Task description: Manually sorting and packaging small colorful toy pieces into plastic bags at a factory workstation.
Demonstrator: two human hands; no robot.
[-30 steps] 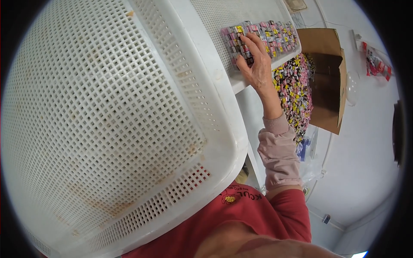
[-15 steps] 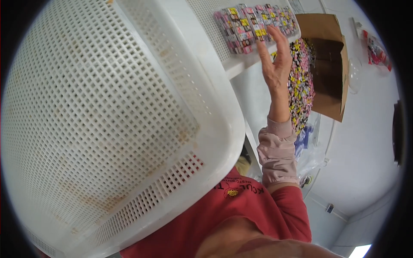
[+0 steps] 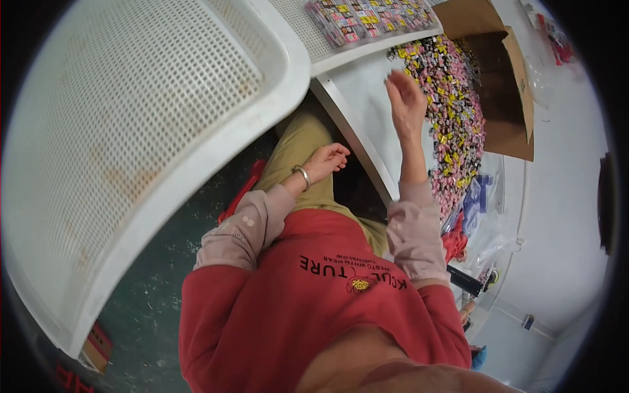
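We see the big white perforated plastic basket (image 3: 131,131) at left; our left hand (image 3: 327,159) rests loosely curled and empty on the khaki lap; our right hand (image 3: 406,98) hovers open, fingers spread, holding nothing, just beside the glossy heap of small colourful packets (image 3: 455,124) on the white table (image 3: 367,98)

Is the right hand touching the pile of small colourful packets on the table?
Apart. The head view shows the right hand raised, fingers spread, with bare white table showing between it and the pile of packets.
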